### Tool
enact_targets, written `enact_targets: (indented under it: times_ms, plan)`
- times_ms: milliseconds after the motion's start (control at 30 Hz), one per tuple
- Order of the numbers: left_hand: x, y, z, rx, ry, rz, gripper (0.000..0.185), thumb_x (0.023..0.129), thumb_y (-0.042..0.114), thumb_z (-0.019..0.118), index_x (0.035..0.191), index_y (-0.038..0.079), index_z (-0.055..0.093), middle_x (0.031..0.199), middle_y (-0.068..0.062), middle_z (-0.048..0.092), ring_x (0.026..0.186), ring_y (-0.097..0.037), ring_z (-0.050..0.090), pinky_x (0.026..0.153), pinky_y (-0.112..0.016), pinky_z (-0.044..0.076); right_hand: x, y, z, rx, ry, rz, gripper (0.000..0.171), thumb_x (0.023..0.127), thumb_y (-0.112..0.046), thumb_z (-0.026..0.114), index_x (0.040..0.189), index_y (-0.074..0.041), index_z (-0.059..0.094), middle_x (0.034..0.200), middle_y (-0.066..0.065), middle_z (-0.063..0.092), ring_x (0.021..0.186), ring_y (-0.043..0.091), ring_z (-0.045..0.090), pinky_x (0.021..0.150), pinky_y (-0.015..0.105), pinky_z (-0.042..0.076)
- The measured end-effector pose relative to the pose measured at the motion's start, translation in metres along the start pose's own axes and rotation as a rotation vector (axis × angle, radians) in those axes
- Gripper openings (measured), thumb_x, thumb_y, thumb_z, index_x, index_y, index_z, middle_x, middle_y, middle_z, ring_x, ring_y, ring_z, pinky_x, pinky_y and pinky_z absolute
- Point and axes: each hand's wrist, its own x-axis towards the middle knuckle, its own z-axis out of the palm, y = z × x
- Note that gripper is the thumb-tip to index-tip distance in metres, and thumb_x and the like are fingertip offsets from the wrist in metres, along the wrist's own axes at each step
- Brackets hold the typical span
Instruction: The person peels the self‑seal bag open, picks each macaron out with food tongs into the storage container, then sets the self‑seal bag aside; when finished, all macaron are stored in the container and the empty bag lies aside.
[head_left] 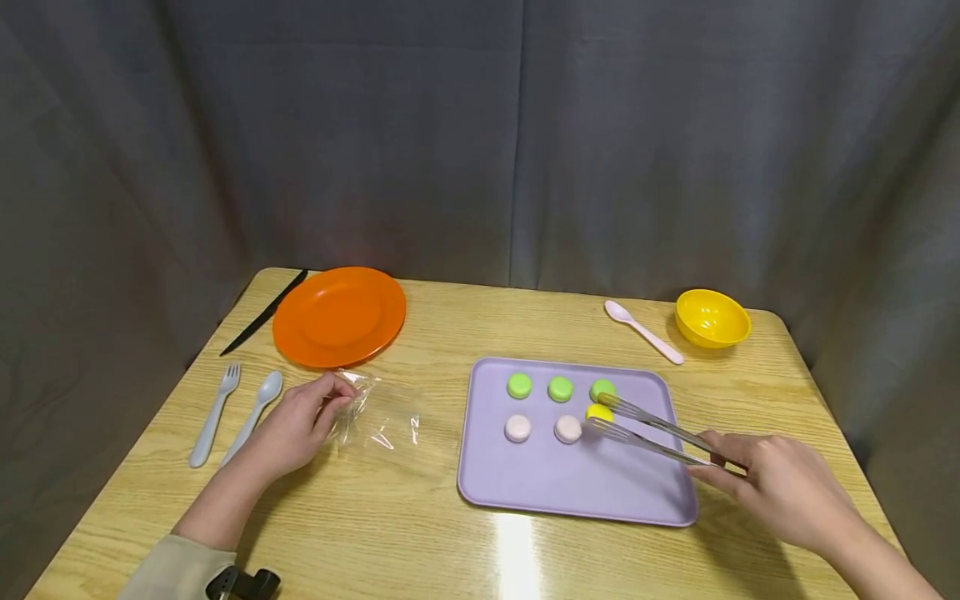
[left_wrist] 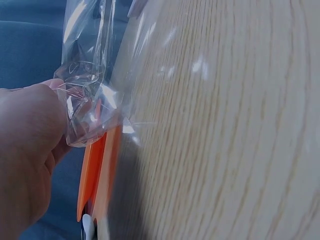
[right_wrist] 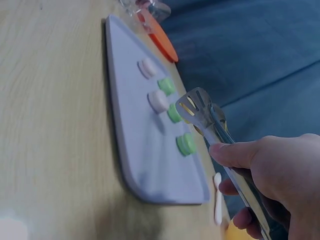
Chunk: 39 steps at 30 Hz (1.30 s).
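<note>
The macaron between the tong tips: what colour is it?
Yellow. The macaron sits between the tongs on the tray, clearest in the head view.

Soft overhead light, glare streak on the table — both wrist views are blurry up close.

Macarons on tray

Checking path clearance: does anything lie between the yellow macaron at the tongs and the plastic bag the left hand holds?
Yes. The pink macaron sits right beside the yellow macaron on the bag's side, with another pink one farther along. Past the tray rim, bare table reaches the plastic bag.
</note>
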Motion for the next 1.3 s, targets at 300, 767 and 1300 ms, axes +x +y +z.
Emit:
enact_targets:
  times_ms: [300, 767, 1300]
  plan:
    - [0.001, 0.0, 0.0, -0.004, -0.007, 0.001, 0.013, 0.104, 0.003, 0.065, 0.11, 0.014, 0.064, 0.096, 0.007, 0.066, 0.079, -0.01, 0.057, 0.07, -0.031, 0.053, -0.013, 0.011, 0.011, -0.004, -0.068, 0.079, 0.022, 0.088, -0.04, 0.087, 0.106, -0.029, 0.08, 0.064, -0.025, 0.041, 0.058, -0.001, 0.039, 0.05, 0.026, 0.028]
    - [-0.003, 0.001, 0.003, 0.011, -0.018, -0.009, 0.013, 0.104, 0.003, 0.067, 0.109, 0.015, 0.065, 0.099, 0.008, 0.068, 0.086, -0.009, 0.062, 0.076, -0.034, 0.058, -0.02, 0.018, 0.011, 0.045, -0.016, 0.082, 0.021, 0.087, -0.037, 0.089, 0.101, -0.032, 0.074, 0.064, -0.026, 0.041, 0.055, -0.002, 0.036, 0.051, 0.024, 0.027]
    - [-0.007, 0.001, 0.001, 0.014, -0.106, -0.019, 0.009, 0.105, 0.009, 0.067, 0.107, 0.017, 0.067, 0.101, 0.01, 0.07, 0.085, -0.006, 0.062, 0.075, -0.031, 0.057, -0.037, 0.041, 0.001, 0.129, -0.027, 0.368, 0.034, 0.096, -0.045, 0.08, 0.115, -0.018, 0.073, 0.071, -0.008, 0.053, 0.057, 0.007, 0.039, 0.05, 0.029, 0.026]
